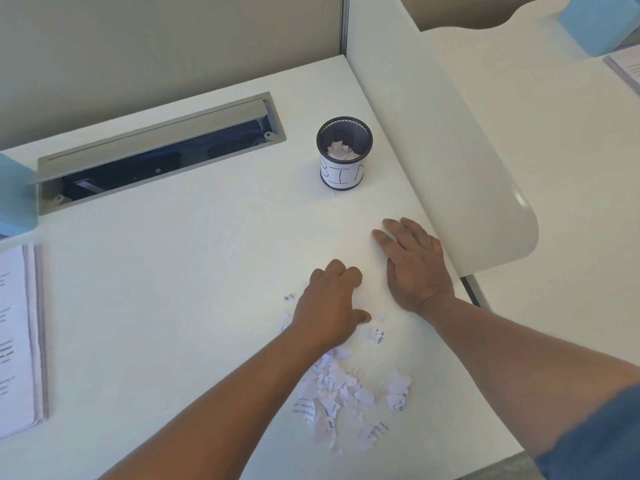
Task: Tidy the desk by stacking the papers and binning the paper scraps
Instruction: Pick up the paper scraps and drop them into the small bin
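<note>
Left hand (332,303) grip curled over paper scraps (341,393), contents unclear; right hand (414,265) flat on desk (173,306).

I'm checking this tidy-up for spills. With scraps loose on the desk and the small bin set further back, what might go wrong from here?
1. The scraps are small and scattered; the left hand, fingers curled over the desk, may drop some on the way.
2. The bin is narrow and already holds paper, so pieces may miss it.
3. Scraps near the desk front edge may get swept off.
</note>
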Available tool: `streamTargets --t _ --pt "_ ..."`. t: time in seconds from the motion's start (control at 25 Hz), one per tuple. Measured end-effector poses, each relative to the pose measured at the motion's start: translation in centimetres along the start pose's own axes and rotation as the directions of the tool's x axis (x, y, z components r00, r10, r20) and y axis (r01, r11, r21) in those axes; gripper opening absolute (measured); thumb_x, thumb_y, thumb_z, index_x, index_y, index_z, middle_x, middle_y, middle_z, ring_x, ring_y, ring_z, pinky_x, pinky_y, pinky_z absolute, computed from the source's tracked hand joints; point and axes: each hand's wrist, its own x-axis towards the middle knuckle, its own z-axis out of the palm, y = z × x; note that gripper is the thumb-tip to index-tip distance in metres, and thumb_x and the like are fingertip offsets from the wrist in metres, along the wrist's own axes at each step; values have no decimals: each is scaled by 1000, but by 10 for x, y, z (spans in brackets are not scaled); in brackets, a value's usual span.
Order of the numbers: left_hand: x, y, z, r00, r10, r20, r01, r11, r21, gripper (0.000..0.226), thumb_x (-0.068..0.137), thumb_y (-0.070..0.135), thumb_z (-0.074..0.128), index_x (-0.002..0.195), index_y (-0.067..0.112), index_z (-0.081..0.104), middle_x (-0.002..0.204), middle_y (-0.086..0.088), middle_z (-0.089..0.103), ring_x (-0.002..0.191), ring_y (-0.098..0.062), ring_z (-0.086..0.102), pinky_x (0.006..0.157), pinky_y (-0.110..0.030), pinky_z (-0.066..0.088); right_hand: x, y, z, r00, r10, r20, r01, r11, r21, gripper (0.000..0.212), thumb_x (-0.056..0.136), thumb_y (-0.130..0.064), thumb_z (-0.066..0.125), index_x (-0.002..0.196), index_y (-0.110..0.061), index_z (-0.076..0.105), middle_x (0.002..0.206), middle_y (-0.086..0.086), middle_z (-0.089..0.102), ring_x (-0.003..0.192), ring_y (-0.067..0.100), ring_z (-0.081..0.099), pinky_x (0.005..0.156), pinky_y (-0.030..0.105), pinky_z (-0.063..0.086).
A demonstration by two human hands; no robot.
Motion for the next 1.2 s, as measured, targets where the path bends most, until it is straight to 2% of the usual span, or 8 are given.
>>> streamTargets --t 0.12,0.2,0.4,0.56,0.72,0.88,1.0,1.2 --pt "2 -7 -4 1000 -1 19 3 996 -85 21 91 25 78 109 20 68 112 6 53 104 -21 54 84 -35 46 -1 0 1 1000 -1 6 1 1000 -3 54 96 -5 51 147 -19 56 160 4 44 150 36 32 114 50 27" --pt "4 -12 -9 999 -18 35 23 988 -153 12 92 16 74 104 18 72 108 6 59 102 -19 59 86 -32 48 -1 0 0 1000 -3 10 3 1000 -6 54 96 -5 52 147 -20 56 160 3 44 150 36 32 115 49 27" --pt "7 -20 -30 992 -113 53 125 885 -448 14 86 10 80 82 23 76 77 10 65 67 -11 60 66 -20 47 -1 0 0 1000 -7 -4 7 1000 -8 53 95 -3 54 145 -19 58 159 4 46 149 37 35 114 51 30" --pt "23 -17 -71 984 -151 -93 50 741 -669 17 81 6 86 77 19 75 73 -2 68 65 -15 57 63 -24 46 -1 -1 0 1000 -11 -12 11 1000 -2 54 93 -2 56 144 -18 59 157 5 48 148 38 37 113 51 31" --pt "58 0 -120 933 -117 -341 -108 812 -574 20 83 9 83 76 25 73 72 -7 74 60 -11 61 63 -22 50 -1 0 1 1000 -20 -20 20 1000 -4 54 92 -3 54 144 -19 59 157 5 48 147 39 38 112 52 33" --pt "101 22 -157 866 -16 -500 -242 861 -446 15 84 8 81 82 21 73 76 3 72 65 -7 59 67 -24 53 -1 0 1 999 -23 -37 22 1000 -20 55 90 -9 44 142 -19 61 155 5 51 145 39 42 109 52 36" --pt "126 32 -172 863 23 -505 -254 884 -394 10 85 6 78 86 14 74 77 0 72 65 -10 62 70 -31 57 -1 -1 1 998 -26 -50 25 999 -25 57 91 -14 35 141 -19 62 153 4 52 143 39 44 108 52 38" --pt "139 28 -166 875 57 -482 -243 911 -333 6 89 7 76 92 12 74 80 11 70 65 2 62 69 -15 50 -1 0 2 997 -37 -63 36 999 -20 60 91 -19 27 139 -18 63 152 5 54 141 40 46 106 53 40"
